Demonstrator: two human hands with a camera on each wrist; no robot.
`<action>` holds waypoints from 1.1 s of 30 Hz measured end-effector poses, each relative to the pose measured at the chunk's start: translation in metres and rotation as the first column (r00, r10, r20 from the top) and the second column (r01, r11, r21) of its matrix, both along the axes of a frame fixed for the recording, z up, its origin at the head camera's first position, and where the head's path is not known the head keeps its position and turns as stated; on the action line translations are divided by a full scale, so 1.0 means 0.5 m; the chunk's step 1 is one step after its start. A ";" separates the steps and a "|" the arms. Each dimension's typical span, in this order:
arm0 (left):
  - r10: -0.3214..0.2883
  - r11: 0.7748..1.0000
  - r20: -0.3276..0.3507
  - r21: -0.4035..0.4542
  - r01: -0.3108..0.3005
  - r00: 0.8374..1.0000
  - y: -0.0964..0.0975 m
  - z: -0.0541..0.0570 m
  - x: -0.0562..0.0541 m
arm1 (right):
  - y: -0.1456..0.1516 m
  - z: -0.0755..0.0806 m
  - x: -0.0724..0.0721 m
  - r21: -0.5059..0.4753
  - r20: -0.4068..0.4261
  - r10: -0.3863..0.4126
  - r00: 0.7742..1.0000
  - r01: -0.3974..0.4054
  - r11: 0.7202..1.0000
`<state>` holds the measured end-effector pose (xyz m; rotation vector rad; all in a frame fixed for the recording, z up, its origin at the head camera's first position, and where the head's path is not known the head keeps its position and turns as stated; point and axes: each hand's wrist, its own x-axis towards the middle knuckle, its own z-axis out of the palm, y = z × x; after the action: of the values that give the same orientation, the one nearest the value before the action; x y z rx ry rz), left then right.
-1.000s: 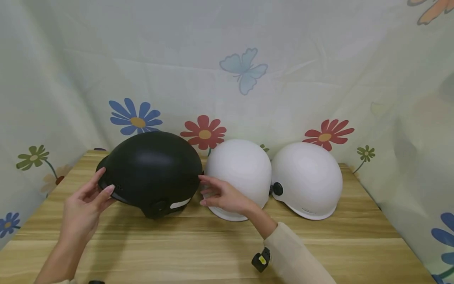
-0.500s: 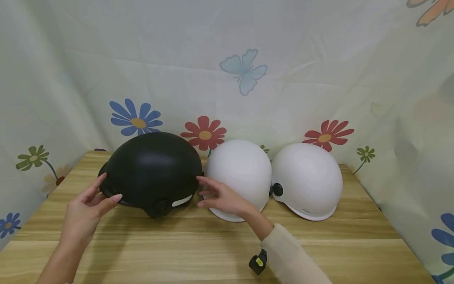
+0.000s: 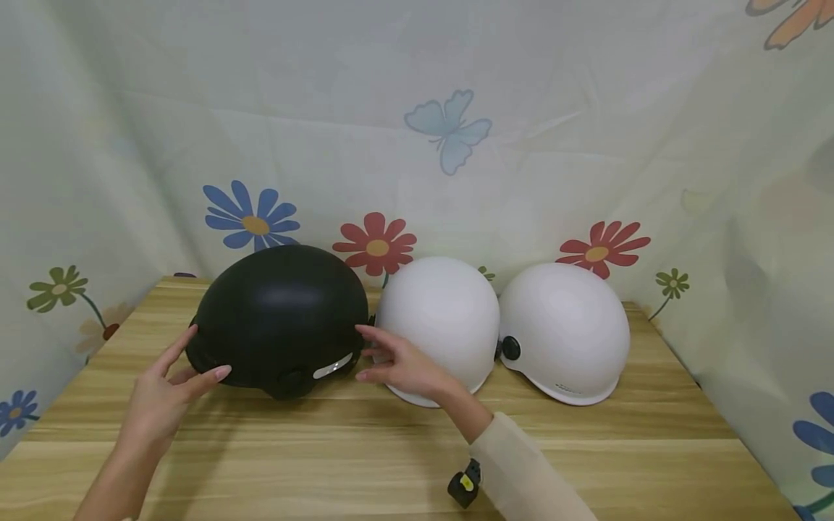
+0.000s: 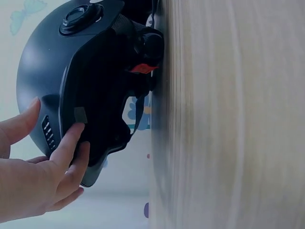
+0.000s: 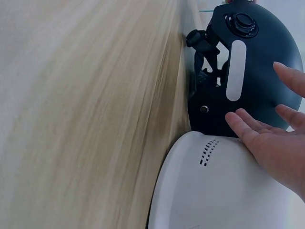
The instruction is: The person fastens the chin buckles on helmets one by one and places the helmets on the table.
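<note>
A glossy black helmet (image 3: pixel 280 311) is at the left of the wooden table, dome up, its white strip (image 3: pixel 332 366) facing forward. My left hand (image 3: pixel 156 409) holds its left brim; in the left wrist view the thumb lies on the outer shell and the fingers reach under the rim, beside the vent slots (image 4: pixel 48 132). A red buckle piece (image 4: pixel 143 68) and dark straps hang below the helmet. At its right end my right hand (image 3: pixel 410 365) is spread loosely, fingertips right at the shell and in front of a white helmet (image 3: pixel 443 318).
A second white helmet (image 3: pixel 563 325) stands to the right, close against the first, with a round black knob (image 3: pixel 511 347) on its side. A flower-printed cloth (image 3: pixel 449 202) hangs behind the wooden table (image 3: pixel 391 456). A small black device (image 3: pixel 464 488) hangs at my right sleeve.
The black helmet has turned slightly and its left brim has shifted right and lower. Both hands have moved with it, the left a little right, the right a little left. The white helmets stay put.
</note>
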<state>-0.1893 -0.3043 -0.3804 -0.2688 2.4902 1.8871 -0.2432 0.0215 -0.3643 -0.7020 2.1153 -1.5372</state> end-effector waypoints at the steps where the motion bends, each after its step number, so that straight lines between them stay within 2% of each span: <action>1: -0.005 1.000 0.002 -0.010 0.005 1.000 0.000 -0.001 -0.001 | 0.000 -0.009 -0.003 0.001 -0.001 -0.005 1.000 0.005 1.000; 3: -0.017 0.999 0.004 -0.028 0.017 1.000 -0.001 -0.004 -0.004 | -0.001 -0.019 -0.007 0.003 -0.005 -0.011 1.000 0.011 1.000; 10: -0.083 0.996 -0.002 -0.040 0.082 0.997 -0.009 -0.011 -0.012 | -0.007 -0.026 -0.009 0.005 -0.014 -0.035 0.999 0.035 0.999; 15: -0.131 0.984 0.019 -0.116 0.132 0.991 -0.017 -0.014 -0.018 | -0.014 -0.031 -0.009 0.010 -0.021 -0.045 0.999 0.046 0.999; 19: -0.193 0.968 0.079 -0.149 0.203 0.978 -0.023 -0.015 -0.024 | -0.021 -0.035 -0.009 0.006 -0.005 -0.047 0.999 0.047 0.999; 23: -0.252 0.958 0.112 -0.114 0.265 0.961 -0.030 -0.017 -0.033 | -0.027 -0.039 -0.010 -0.004 0.020 -0.045 0.999 0.045 0.999; 27: -0.290 0.950 0.120 -0.089 0.301 0.950 -0.032 -0.022 -0.040 | -0.031 -0.039 -0.012 -0.010 0.032 -0.039 0.999 0.039 0.999; 33: -0.311 0.941 0.147 -0.092 0.326 0.939 -0.031 -0.023 -0.048 | -0.034 -0.038 -0.012 0.006 0.039 -0.059 0.997 0.059 0.998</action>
<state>-0.2131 -0.3200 -0.3920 0.0149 2.3856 1.5527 -0.2491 0.0046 -0.3831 -0.6074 2.1279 -1.5629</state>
